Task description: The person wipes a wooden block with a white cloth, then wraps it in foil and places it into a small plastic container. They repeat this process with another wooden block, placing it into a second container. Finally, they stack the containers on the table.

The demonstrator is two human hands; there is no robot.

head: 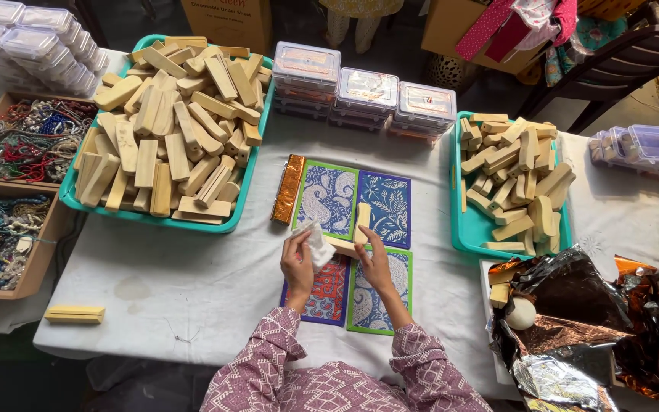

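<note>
My left hand (297, 263) grips a small white cloth (317, 243) and presses it against a pale wooden block (342, 246). My right hand (375, 263) holds that block, with its fingers near a second, upright block (362, 221). Both hands work above several patterned paper sheets (328, 197) in blue, green and red, which lie on the white table cover (192, 275). A strip of copper foil (287, 189) lies just left of the sheets.
A big teal tray (154, 217) piled with wooden blocks sits at the back left, a smaller teal tray (467, 236) of blocks at the right. Stacked clear plastic boxes (364, 95) stand behind. Boxes of beads (17, 145) are at left, crumpled foil (573, 320) at right. One loose block (75, 313) lies front left.
</note>
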